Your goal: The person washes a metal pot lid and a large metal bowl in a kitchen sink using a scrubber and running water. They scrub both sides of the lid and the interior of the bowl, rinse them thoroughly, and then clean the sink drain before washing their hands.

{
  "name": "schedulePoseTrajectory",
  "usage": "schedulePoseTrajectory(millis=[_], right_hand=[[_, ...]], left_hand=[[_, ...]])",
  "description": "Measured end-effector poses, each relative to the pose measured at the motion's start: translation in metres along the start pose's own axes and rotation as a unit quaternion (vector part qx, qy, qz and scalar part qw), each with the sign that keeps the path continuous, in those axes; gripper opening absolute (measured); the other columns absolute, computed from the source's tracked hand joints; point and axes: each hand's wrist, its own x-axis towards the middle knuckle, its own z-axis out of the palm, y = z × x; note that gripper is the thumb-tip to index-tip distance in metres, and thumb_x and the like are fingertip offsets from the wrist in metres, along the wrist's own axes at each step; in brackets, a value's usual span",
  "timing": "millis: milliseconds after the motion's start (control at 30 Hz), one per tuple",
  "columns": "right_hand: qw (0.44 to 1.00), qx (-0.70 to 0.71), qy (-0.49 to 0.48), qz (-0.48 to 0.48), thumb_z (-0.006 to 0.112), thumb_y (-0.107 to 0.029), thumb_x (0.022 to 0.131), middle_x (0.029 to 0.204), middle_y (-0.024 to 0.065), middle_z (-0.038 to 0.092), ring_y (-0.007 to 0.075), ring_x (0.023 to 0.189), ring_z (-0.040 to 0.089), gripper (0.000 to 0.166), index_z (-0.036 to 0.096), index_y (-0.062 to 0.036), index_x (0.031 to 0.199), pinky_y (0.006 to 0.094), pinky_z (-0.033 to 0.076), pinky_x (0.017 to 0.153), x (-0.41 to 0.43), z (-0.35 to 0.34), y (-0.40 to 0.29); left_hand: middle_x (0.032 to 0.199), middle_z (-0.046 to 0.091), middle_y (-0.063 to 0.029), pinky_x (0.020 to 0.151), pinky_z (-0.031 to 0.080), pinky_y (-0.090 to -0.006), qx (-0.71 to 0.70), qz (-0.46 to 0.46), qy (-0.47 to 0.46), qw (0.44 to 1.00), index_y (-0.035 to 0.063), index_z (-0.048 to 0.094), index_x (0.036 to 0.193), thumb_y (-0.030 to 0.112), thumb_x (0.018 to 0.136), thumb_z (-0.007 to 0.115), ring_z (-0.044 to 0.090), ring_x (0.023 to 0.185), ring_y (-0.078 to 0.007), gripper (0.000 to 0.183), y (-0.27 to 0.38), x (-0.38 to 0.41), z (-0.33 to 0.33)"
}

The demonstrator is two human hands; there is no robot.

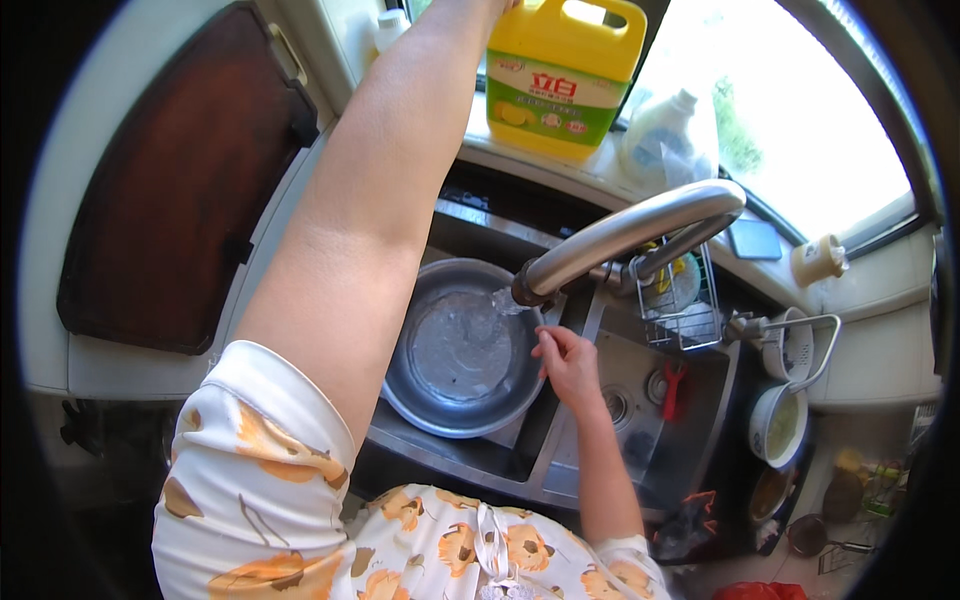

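Note:
My left arm stretches up past a large yellow plastic jug (562, 97) on the windowsill. Only a bit of my left hand (501, 4) shows at the top edge, by the jug's top; its grip is cut off. Below, a round metal basin (409, 409) sits in the left bowl of the steel sink, with shallow water (461, 345) inside. Water runs into it from the curved metal faucet (637, 232). Beside the basin's right rim is my right hand (568, 365), fingers loosely bent and seemingly empty; whether they touch the rim is unclear.
A brown cutting board (180, 180) leans at left. A white bottle (667, 139) stands by the window. Right of the faucet is a wire caddy (682, 300). A red-handled tool (673, 390) lies in the right sink bowl (660, 442). A white pot (780, 427) stands further right.

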Motion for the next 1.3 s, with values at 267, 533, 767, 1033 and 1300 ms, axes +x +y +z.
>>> schedulePoseTrajectory(millis=[267, 533, 767, 1033, 1300], right_hand=[[1.000, 0.001, 0.007, 0.007, 0.054, -0.015, 0.088, 0.067, 0.0049, 0.063, 0.0083, 0.049, 0.054, 0.021, 0.063, 0.0008, 0.099, 0.0228, 0.044, 0.047, -0.004, -0.007, 0.002], [0.996, 0.088, 0.003, 0.029, 0.052, -0.015, 0.090, 0.069, 0.0055, 0.062, 0.0078, 0.048, 0.054, 0.023, 0.062, 0.0038, 0.099, 0.0203, 0.041, 0.043, -0.017, -0.013, 0.005], [0.980, 0.177, 0.091, -0.026, 0.047, -0.015, 0.093, 0.072, 0.0063, 0.062, 0.0074, 0.049, 0.054, 0.023, 0.060, 0.0036, 0.099, 0.0188, 0.040, 0.041, -0.020, 0.013, -0.015], [0.905, -0.201, 0.085, -0.365, 0.055, -0.010, 0.085, 0.102, 0.0158, 0.060, 0.0251, 0.093, 0.060, 0.026, 0.058, 0.0014, 0.109, 0.0363, 0.049, 0.077, -0.060, 0.051, -0.031], [0.819, -0.523, 0.078, -0.224, 0.042, -0.026, 0.089, 0.125, 0.0183, 0.048, 0.0327, 0.118, 0.043, 0.039, 0.051, -0.0015, 0.118, 0.0491, 0.038, 0.092, 0.012, 0.112, 0.002]], left_hand=[[0.053, 0.044, -0.0013, 0.031, 0.025, -0.0223, -0.056, -0.032, -0.090, 0.994, 0.0127, 0.050, 0.099, 0.015, 0.090, 0.039, 0.036, 0.036, -0.0082, 0.015, -0.004, -0.020, -0.015], [0.043, 0.029, 0.0058, 0.029, 0.019, -0.0194, -0.286, -0.159, -0.231, 0.916, 0.0007, 0.052, 0.092, 0.028, 0.094, 0.048, 0.024, 0.031, -0.0039, 0.028, -0.074, -0.152, -0.132], [0.081, 0.064, -0.0086, 0.062, 0.052, -0.0245, -0.429, -0.420, -0.188, 0.777, -0.0011, 0.048, 0.120, 0.033, 0.098, 0.029, 0.064, 0.075, -0.0166, 0.044, -0.167, -0.339, -0.197], [0.123, 0.052, -0.0207, 0.098, 0.040, -0.0418, -0.479, -0.413, -0.162, 0.757, -0.0045, 0.043, 0.125, 0.039, 0.099, 0.019, 0.050, 0.117, -0.0314, 0.056, -0.184, -0.392, -0.212], [0.146, 0.023, -0.0143, 0.110, 0.019, -0.0434, -0.434, -0.415, -0.086, 0.795, 0.0080, 0.022, 0.140, 0.064, 0.088, 0.021, 0.020, 0.135, -0.0295, 0.077, -0.191, -0.369, -0.158]])
